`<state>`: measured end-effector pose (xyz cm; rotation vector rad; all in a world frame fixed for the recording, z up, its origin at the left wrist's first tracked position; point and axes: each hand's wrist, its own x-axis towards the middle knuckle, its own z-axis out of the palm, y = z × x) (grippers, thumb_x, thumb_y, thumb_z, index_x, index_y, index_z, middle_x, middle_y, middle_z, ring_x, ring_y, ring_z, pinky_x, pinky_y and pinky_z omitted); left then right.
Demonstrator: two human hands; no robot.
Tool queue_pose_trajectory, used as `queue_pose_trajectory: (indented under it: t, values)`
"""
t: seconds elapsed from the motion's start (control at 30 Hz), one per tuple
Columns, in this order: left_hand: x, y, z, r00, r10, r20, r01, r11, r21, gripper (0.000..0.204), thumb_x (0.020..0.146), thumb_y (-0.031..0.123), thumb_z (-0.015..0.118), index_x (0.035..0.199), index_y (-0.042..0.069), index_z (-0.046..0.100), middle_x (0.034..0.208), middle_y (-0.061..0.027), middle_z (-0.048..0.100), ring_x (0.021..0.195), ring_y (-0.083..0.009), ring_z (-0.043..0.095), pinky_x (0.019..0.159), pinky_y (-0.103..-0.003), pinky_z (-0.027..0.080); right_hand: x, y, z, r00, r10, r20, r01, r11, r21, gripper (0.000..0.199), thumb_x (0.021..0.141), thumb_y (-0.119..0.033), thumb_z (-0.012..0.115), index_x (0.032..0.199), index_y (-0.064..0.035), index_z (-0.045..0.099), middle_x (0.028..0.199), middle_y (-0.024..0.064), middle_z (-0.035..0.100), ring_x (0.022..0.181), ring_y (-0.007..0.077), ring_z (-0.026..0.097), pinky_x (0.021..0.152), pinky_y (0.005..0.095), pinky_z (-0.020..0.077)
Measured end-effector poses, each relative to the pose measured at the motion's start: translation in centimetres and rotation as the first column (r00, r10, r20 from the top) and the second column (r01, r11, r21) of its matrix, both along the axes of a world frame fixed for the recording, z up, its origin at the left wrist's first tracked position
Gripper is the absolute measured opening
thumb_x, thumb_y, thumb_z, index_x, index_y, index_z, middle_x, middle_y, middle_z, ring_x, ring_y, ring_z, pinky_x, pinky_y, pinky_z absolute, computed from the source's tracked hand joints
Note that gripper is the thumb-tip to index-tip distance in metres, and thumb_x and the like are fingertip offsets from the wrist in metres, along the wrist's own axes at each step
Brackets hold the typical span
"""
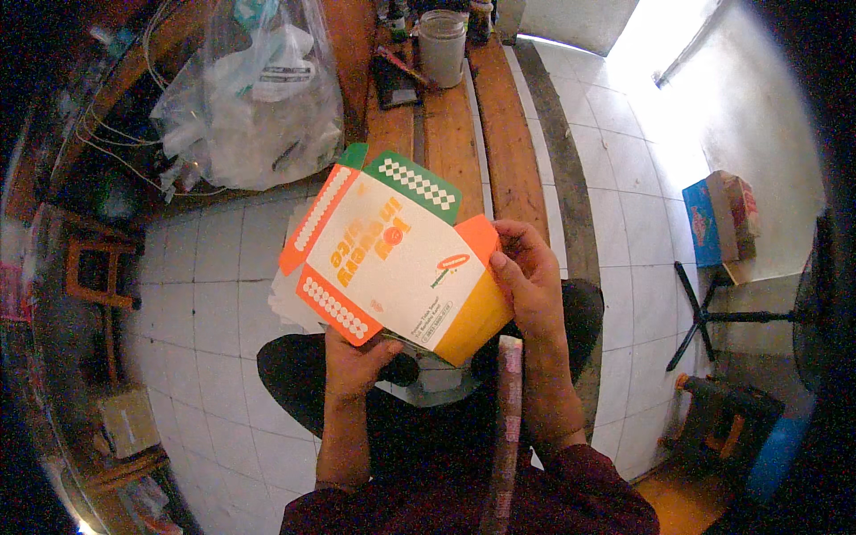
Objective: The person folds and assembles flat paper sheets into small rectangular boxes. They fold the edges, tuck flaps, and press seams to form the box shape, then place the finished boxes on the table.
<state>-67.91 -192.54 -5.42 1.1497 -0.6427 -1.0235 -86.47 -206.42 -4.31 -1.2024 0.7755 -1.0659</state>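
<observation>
Carton blank: held flat over the lap.
Left hand: closed on the lower edge.
Right hand: pinched on the orange flap.
Risk: flap possibly creased off-line if pressed unevenly.

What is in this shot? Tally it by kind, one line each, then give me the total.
Flat printed carton blank, held by left hand and right hand: 1
Clear plastic bag: 1
Jar: 1
Wooden stool: 1
Standing fan: 1
Box stack by the wall: 1
Total: 6
</observation>
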Motion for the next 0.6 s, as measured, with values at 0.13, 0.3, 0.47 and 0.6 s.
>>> queue_pose_trajectory:
  t: [0.13,0.3,0.47,0.6]
  values:
    - [0.1,-0.4,0.5,0.999,-0.003,0.048,0.001,0.999,0.038,0.075,0.06,0.017,0.088,0.121,-0.003,0.048,0.113,-0.0094,0.06,0.105,-0.0203,0.058,0.089,-0.035,0.049,-0.4,0.4,-0.5,1.0,-0.012,0.011,0.011,0.993,0.118,0.034,0.085,-0.008,0.059,0.117,0.0023,0.051,0.107,0.0099,0.06,0.098,0.0164,0.057,0.089,0.0284,0.0443]
    - [0.3,-0.5,0.4,0.998,-0.055,0.03,0.053,0.997,0.059,0.075,0.065,0.02,0.084,0.125,-0.003,0.045,0.114,-0.01,0.06,0.106,-0.0206,0.057,0.091,-0.035,0.047,-1.1,0.5,-1.0,0.994,-0.04,0.1,0.02,0.982,0.189,0.037,0.081,-0.008,0.064,0.115,0.0021,0.053,0.107,0.0107,0.06,0.099,0.0188,0.057,0.09,0.0311,0.0446]
    - [2.2,0.2,-0.9,1.0,0.022,-0.004,-0.022,0.991,0.133,0.054,0.083,0.013,0.065,0.129,-0.003,0.042,0.122,-0.0111,0.056,0.107,-0.0224,0.056,0.094,-0.034,0.044,-1.8,1.4,2.1,0.997,0.066,0.037,-0.066,0.998,0.019,0.035,0.078,-0.006,0.067,0.11,0.0005,0.054,0.103,0.009,0.06,0.096,0.0176,0.057,0.087,0.0301,0.0454]
    - [4.8,0.9,3.4,0.682,0.314,0.661,-0.348,0.934,-0.085,0.043,0.086,0.016,0.06,0.124,0.001,0.049,0.133,-0.0149,0.047,0.123,-0.027,0.044,0.106,-0.043,0.03,-1.7,1.8,2.5,0.936,0.304,-0.174,-0.329,0.934,-0.138,0.032,0.076,-0.007,0.069,0.104,0.0007,0.056,0.095,0.0085,0.06,0.087,0.0178,0.058,0.08,0.0291,0.0448]
